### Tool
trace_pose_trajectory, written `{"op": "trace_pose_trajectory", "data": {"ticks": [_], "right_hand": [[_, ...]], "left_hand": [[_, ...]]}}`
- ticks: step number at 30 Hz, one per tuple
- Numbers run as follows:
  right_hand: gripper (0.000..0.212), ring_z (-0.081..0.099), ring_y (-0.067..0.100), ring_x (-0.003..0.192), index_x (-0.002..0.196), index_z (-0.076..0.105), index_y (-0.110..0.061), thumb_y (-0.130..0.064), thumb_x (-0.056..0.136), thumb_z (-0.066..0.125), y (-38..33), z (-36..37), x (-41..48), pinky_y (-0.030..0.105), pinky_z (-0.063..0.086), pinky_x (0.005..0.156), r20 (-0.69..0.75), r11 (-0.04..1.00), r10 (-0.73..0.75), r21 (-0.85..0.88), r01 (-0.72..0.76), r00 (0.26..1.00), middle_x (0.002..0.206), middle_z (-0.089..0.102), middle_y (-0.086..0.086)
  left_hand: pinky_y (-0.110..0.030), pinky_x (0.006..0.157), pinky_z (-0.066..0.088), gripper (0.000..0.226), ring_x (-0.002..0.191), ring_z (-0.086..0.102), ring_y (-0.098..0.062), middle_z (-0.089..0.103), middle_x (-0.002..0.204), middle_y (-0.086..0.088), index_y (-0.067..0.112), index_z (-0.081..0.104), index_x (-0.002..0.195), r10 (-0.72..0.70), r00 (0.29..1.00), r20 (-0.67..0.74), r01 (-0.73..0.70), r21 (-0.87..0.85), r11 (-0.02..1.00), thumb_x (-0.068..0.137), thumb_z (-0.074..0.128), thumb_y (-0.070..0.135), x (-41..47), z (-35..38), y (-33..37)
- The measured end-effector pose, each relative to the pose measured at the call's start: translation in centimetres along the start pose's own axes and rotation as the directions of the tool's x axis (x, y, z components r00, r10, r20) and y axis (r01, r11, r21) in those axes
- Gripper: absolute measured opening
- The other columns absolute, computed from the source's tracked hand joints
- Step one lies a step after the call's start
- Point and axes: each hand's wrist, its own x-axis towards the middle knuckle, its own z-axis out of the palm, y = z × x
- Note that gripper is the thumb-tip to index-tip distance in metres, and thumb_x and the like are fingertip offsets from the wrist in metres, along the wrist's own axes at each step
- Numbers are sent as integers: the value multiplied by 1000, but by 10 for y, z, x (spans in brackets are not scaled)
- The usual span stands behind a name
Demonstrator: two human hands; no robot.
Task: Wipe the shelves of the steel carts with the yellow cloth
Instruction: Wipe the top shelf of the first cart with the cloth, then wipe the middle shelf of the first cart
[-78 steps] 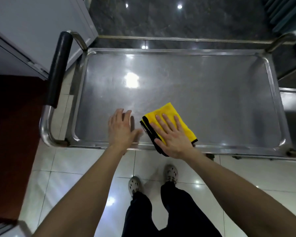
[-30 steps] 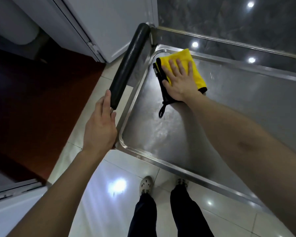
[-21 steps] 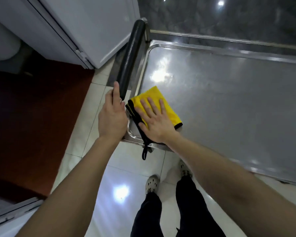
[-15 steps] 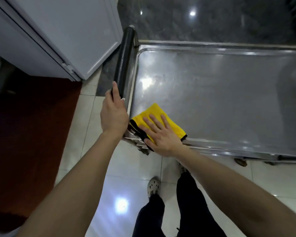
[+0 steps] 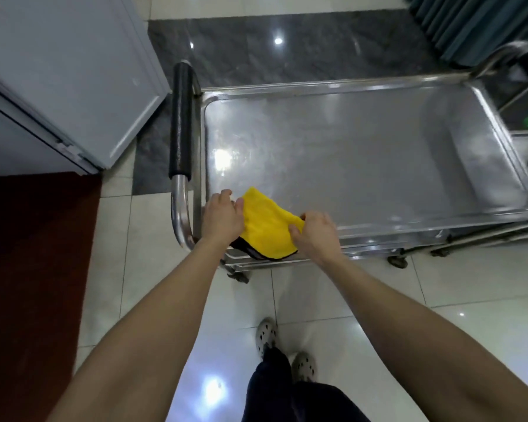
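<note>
The left hand (image 5: pixel 223 219) has its fingers curled over one edge of the yellow cloth (image 5: pixel 265 229), thumb on top, pinching it. The right hand (image 5: pixel 316 236) pinches the opposite edge between thumb and fingers. The cloth is stretched between the two hands, bunched and slightly lifted rather than pressed flat.

The cloth sits at the corner of the top shelf (image 5: pixel 363 153) nearest the black handle (image 5: pixel 180 120), just beside the handle's bare steel bend, and it overhangs the shelf's near rim. Of the two hands, the left is the one next to the handle and the right is one cloth-width farther from it.

The shelf's long axis runs straight away from the handle, so almost all of its surface lies on the right hand's side. A flat sweep along that axis would therefore suit the right hand, with the left free to brace at the handle. The two-handed pinch looks more like refolding or turning the cloth first.

Below the near rim, away from the handle, the edges of a lower shelf (image 5: pixel 317 257) show. It looks reachable only by bending down.
</note>
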Motion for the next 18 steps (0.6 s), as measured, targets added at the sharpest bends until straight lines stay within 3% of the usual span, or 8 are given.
{"op": "trace_pose_trajectory", "data": {"ticks": [3,6,9,11,14,18], "right_hand": [[30,60,40,116,113,72,-10,-34,100,60,3,-4,2,46,51,95,57,998,-13,62,9,998,116,70,17],[24,56,39,110,117,66,-12,-29,102,62,16,-5,-9,47,48,93,44,986,-123,114,118,991,112,63,17],[17,57,36,100,117,63,-17,-27,103,62,32,-10,-30,46,47,87,-31,957,-190,216,192,981,103,60,13],[14,58,32,95,117,62,-20,-28,106,60,45,-13,-45,44,48,82,-90,933,-187,295,205,978,100,61,9],[16,63,28,95,121,61,-23,-30,107,62,60,-17,-64,44,53,80,-104,881,-72,459,113,992,103,65,2],[32,64,26,103,134,51,-19,-30,106,62,72,-14,-84,45,54,88,-58,883,-23,467,47,998,118,66,3]], "left_hand": [[-48,109,45,74,139,55,-39,57,154,-15,16,39,162,-94,990,105,107,-128,986,108,43,66,16,7,7],[-47,102,50,85,133,60,-36,63,148,-11,18,55,152,-93,978,186,113,-99,989,98,47,82,17,11,8],[-47,94,56,62,115,67,-32,74,125,-7,21,72,128,3,983,183,29,-170,985,97,59,74,-1,14,2],[-45,90,57,43,106,68,-27,74,111,-2,23,74,114,45,990,133,-3,-301,954,96,68,61,-22,18,-2],[-42,74,49,33,83,62,-23,65,84,-2,17,66,92,56,997,44,-38,-342,939,92,74,49,-59,30,-8],[-40,79,51,22,90,65,-24,70,95,-3,21,69,108,-2,1000,26,12,-393,920,99,75,41,-108,51,-15]]}}
